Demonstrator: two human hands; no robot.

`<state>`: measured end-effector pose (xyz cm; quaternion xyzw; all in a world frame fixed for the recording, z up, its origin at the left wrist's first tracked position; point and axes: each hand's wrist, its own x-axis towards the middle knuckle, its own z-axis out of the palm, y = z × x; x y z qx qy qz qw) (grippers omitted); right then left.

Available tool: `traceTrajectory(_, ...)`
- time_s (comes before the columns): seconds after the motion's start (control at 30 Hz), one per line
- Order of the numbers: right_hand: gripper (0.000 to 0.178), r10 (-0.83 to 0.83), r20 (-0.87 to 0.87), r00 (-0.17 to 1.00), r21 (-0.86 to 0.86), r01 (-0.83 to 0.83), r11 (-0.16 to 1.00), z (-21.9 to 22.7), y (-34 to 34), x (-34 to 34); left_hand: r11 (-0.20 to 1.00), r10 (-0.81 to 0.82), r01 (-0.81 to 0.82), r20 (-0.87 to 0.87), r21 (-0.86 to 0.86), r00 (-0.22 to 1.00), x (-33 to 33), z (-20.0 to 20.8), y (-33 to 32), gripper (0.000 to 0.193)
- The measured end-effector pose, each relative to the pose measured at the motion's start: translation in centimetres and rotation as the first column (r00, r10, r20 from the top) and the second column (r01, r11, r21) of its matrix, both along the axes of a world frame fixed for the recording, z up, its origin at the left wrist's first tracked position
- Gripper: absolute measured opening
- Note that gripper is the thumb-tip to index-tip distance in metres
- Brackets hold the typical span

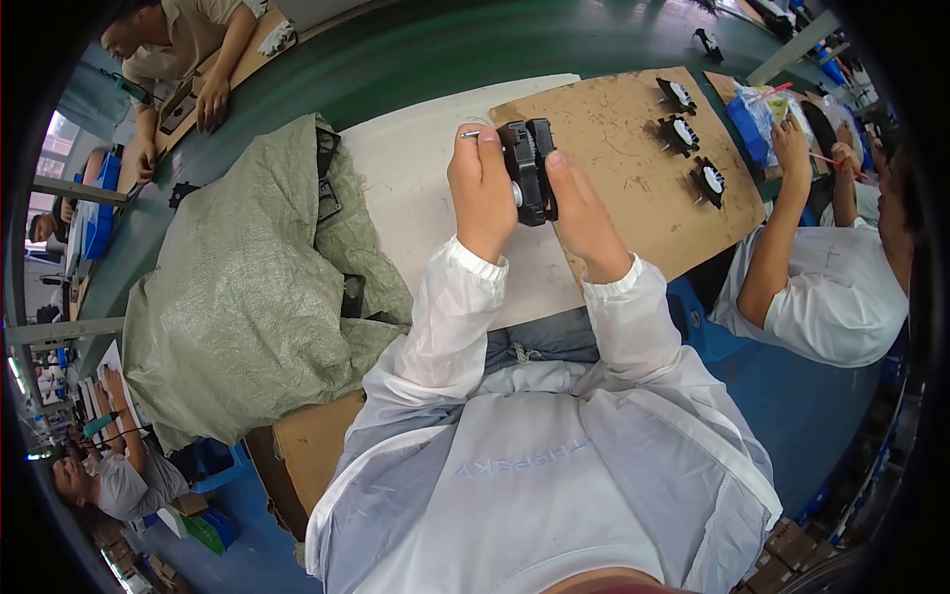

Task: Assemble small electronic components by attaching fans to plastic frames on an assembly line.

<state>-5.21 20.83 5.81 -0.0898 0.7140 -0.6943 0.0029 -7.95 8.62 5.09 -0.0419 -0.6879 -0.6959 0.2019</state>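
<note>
Over the table, a black plastic part (525,170) made of two ridged, side-by-side sections is held up between my hands. My left hand (479,193) is closed round its left side. A short silver metal piece (470,134) pokes out at the top of those fingers; its kind is too small to tell. A white round bit shows low on the part, beside the left palm. Gripping the right side is my right hand (586,208), thumb along the edge. Some of the fingers are hidden behind the part.
A green woven sack (233,287) with black plastic parts at its mouth lies on my left. Brown cardboard (604,148) and a pale sheet (406,148) cover the table. Three black-and-white assemblies (679,136) lie at right. Co-workers sit right (821,287) and far left (188,49).
</note>
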Motion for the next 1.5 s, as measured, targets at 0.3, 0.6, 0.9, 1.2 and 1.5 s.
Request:
traceTrajectory(0.3,0.042,0.021,-0.286,0.958,0.175,0.030,0.984,0.8,-0.9,-1.0,0.999,-0.038,0.038,0.032,-0.013,0.999,0.6,-0.4,-2.5,0.019)
traceTrajectory(0.6,0.066,0.191,-0.140,0.972,0.234,-0.155,0.960,3.4,-1.1,0.0,0.900,-0.150,0.193,-0.139,0.391,0.979,2.2,-0.8,-2.5,0.020)
traceTrajectory(0.9,0.058,0.256,-0.143,0.956,0.210,-0.223,0.952,0.3,-2.5,-8.7,0.954,0.124,-0.124,-0.018,-0.273,0.992,1.3,-3.4,-6.8,0.021)
traceTrajectory(1.2,0.076,-0.030,0.066,0.997,0.880,-0.044,0.473,-3.8,-3.7,-29.2,0.026,0.437,-0.118,-0.095,-0.993,0.895,11.9,0.0,-16.6,0.043)
traceTrajectory(1.5,0.051,0.393,-0.496,0.774,0.762,0.170,0.625,-7.6,-9.8,-22.5,0.283,0.498,-0.407,-0.230,-0.869,0.836,17.4,8.3,-25.6,0.033)
